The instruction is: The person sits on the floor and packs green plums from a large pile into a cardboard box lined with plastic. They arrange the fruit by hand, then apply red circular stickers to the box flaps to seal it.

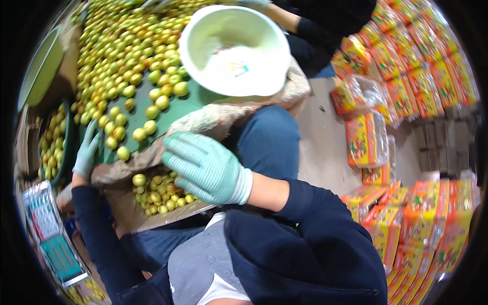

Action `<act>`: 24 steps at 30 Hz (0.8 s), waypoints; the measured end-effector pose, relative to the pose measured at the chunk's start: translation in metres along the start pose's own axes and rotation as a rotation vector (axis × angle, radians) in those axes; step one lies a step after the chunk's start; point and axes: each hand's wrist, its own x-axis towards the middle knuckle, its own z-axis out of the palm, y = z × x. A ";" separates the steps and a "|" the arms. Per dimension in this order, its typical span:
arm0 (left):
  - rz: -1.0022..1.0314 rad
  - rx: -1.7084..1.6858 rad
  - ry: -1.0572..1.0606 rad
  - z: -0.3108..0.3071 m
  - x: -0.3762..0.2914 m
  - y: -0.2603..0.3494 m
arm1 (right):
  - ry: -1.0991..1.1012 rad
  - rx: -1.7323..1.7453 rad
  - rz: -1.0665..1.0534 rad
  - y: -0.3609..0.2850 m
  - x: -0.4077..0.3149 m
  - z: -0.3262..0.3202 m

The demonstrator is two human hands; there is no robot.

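Observation:
Many small round green fruits with reddish patches [114, 57] lie spread over a green sorting surface [202, 95]. My left hand [86, 154], in a pale green knitted glove, rests at the surface's left edge beside the fruits, fingers extended; whether anything lies under it is hidden. Nearer to me, my right hand [206, 167], gloved alike, is over the sacking edge [145, 156], back up, fingers straight and together; its palm is hidden. Partly below it, a cardboard box [122, 209] holds more such fruits [164, 194]. A large white plastic basin [282, 49] sits beyond.
At left are a green basin [42, 72], a dark green tub [68, 148] of fruits and a packaged teal item [57, 244]. Printed orange-yellow packages [415, 213] are stacked at right. Another person's forearm [284, 17] and gloved hands reach in at the top.

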 end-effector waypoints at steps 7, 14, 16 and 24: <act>-0.093 0.142 0.067 0.016 0.003 0.067 | -0.221 -0.125 0.254 0.051 0.050 0.052; -0.141 0.225 0.100 0.017 0.002 0.064 | -0.436 -0.699 0.706 0.147 0.126 0.121; -0.128 0.251 0.054 0.020 0.001 0.076 | -0.546 -0.567 0.748 0.134 0.123 0.129; -0.057 0.229 -0.053 0.014 -0.013 0.080 | -0.318 -0.115 0.290 0.130 0.155 0.127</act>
